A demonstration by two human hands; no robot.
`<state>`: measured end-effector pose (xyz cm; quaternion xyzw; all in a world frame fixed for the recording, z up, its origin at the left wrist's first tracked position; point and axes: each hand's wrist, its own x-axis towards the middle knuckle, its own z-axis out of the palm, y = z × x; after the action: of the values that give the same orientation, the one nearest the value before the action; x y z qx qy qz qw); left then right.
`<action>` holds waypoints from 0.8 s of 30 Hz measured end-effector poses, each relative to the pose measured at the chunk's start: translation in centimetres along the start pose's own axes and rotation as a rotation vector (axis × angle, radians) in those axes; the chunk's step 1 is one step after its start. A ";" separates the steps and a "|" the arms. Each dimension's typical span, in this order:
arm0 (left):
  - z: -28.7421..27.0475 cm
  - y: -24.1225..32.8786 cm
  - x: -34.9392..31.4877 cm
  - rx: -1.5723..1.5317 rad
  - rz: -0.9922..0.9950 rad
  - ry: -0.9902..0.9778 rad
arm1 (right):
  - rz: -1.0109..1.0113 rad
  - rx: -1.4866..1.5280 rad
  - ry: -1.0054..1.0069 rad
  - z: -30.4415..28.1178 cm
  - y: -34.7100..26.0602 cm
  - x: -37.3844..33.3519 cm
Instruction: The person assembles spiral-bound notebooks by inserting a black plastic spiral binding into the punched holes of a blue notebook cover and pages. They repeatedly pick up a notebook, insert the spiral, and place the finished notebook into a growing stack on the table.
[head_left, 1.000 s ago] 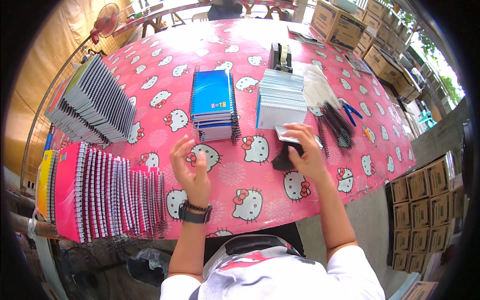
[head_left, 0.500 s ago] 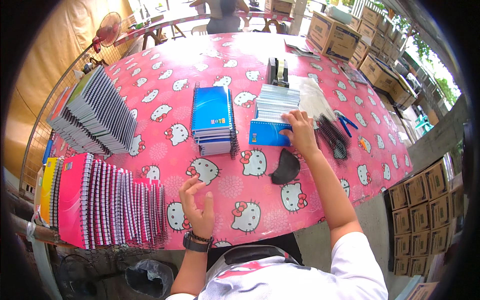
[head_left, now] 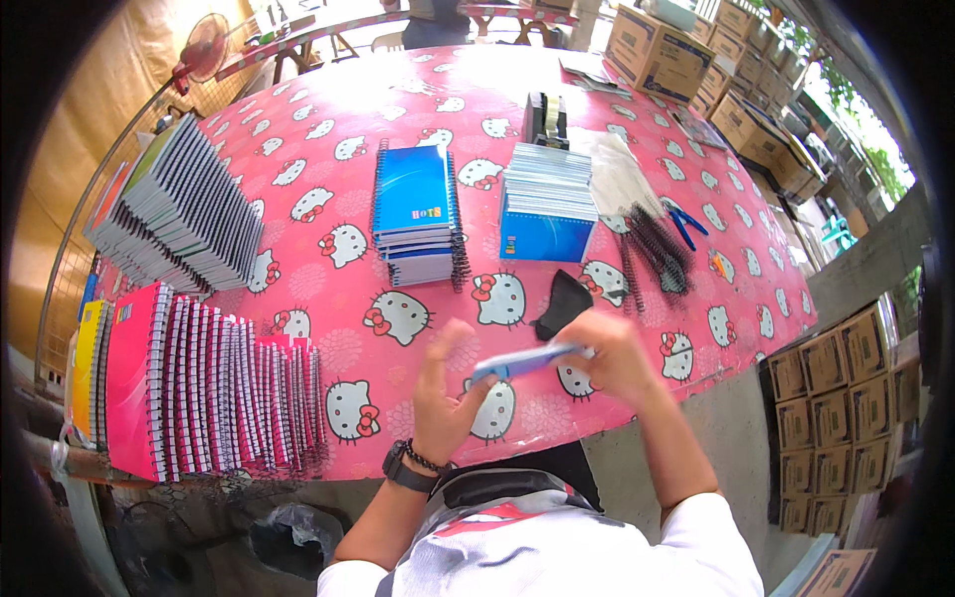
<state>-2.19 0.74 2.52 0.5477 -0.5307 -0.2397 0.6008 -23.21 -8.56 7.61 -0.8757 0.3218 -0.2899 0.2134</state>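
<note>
Above the near edge of the table, my right hand (head_left: 612,363), smeared by motion, grips a thin blue notebook (head_left: 527,359) seen nearly edge-on. My left hand (head_left: 443,398) has its fingers apart, with the thumb at the notebook's left end; whether it touches is unclear. Beyond them stands a tight row of blue-covered pads (head_left: 547,232), page edges up, with no coil visible. To its left lies a pile of spiral-bound blue notebooks (head_left: 415,194). A black curved piece (head_left: 564,304) lies just beyond my right hand.
Loose black coils (head_left: 657,261) and blue-handled pliers (head_left: 686,227) lie right, near a tape dispenser (head_left: 545,120). Pink spiral notebooks (head_left: 139,383), yellow ones (head_left: 90,368) and a tall grey-edged stack (head_left: 184,214) fill the left. Cartons (head_left: 657,55) stand at the back right.
My right hand has come back from the row of pads with one blue notebook, drawing it toward me. My left hand has moved right to meet it. The view has shifted slightly.
</note>
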 end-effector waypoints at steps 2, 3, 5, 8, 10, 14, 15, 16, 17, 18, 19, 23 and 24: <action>-0.2 -2.8 -0.9 -0.078 -0.263 -0.293 | 0.191 0.196 0.069 2.1 -0.6 -2.2; -0.2 -3.2 -1.1 -0.170 -0.310 -0.268 | 0.281 0.305 0.102 3.4 -0.4 -3.0; -0.2 -3.6 -1.5 -0.345 -0.409 -0.208 | 0.394 0.744 0.288 5.9 0.0 -3.9; 1.4 -3.4 -2.9 -0.362 -0.321 -0.130 | 0.439 0.858 0.301 8.0 -1.0 -4.2; 1.6 -2.9 -2.6 -0.126 -0.197 -0.062 | 0.409 0.774 0.358 8.7 -1.3 -4.0; 1.6 1.0 -1.6 0.560 0.345 0.014 | 0.339 0.814 0.267 8.1 -1.3 -3.0; 1.8 1.7 -1.6 0.670 0.448 -0.004 | 0.361 0.889 0.165 7.3 -1.6 -2.8; 1.7 1.2 -1.7 0.646 0.452 -0.086 | 0.343 0.802 0.177 6.7 -0.9 -2.5; 1.2 0.7 -1.8 0.636 0.454 -0.161 | 0.314 0.727 0.182 5.7 0.1 -1.9; 1.1 0.6 -1.6 0.617 0.458 -0.236 | 0.287 0.644 0.189 4.5 1.5 -1.1; 1.1 1.0 -1.5 0.626 0.427 -0.205 | 0.373 0.477 0.269 2.9 3.2 0.0; 0.6 1.8 -0.2 0.602 0.484 -0.292 | 0.463 -0.627 0.574 -2.0 15.1 1.2; 0.4 1.8 0.1 0.627 0.485 -0.309 | 0.501 -0.590 0.515 -1.7 16.6 0.8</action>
<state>-3.01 0.98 4.14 0.5208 -0.7751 0.0025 0.3577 -31.10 -21.11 -0.11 -0.6938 0.6348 -0.3332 -0.0683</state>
